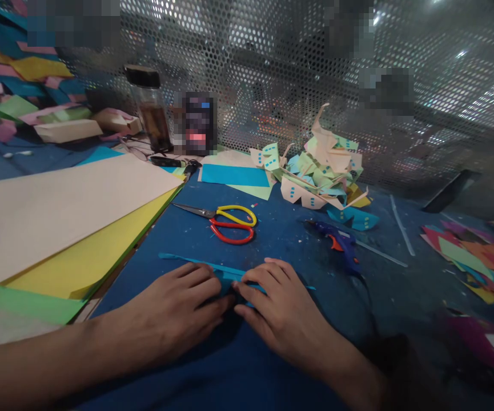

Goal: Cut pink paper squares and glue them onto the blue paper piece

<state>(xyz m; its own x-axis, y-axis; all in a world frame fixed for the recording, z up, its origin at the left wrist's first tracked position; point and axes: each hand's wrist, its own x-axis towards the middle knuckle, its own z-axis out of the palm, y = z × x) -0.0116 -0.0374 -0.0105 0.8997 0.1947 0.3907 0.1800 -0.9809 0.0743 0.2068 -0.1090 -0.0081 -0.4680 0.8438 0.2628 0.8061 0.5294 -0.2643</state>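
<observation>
My left hand [195, 302] and my right hand [274, 299] meet over a narrow strip of blue paper [225, 268] on the blue tabletop. Fingers of both hands are curled and pressed on the paper, hiding its middle and near edge. Its thin left end sticks out past my left hand, and a small tip shows right of my right hand. Just beyond lie scissors [216, 217] with one yellow and one red handle, blades apart and pointing left. A blue hot glue gun [338, 242] with an orange trigger rests to the right, its cord running toward me.
Large white [67, 211] and yellow paper sheets [96, 251] cover the left. Folded paper boats [324, 165] are heaped at the back, near a bottle [150, 111] and a phone [199, 125]. Glue sticks [401, 225] and coloured paper scraps [473, 254] lie right. A perforated metal panel [247, 68] stands behind.
</observation>
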